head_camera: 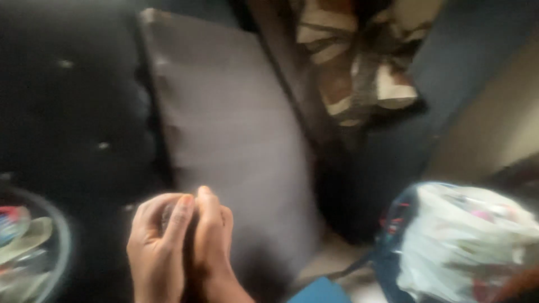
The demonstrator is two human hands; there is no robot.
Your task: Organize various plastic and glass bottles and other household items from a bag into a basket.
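Observation:
The frame is blurred by motion. My left hand (156, 249) and my right hand (216, 238) are pressed together at the bottom centre, fingers curled against each other. Something small and pale may sit between the fingers, but the blur hides what it is. Both hands hover in front of the lower edge of a large grey cushion (236, 129) that leans on a dark sofa (73, 101).
A brown and cream patterned cushion (359, 62) lies at the top right. A blue bag stuffed with white plastic (466, 241) sits at the lower right, with a blue flat thing (320, 293) beside it. A round glass dish holding colourful items (28, 247) is at the lower left.

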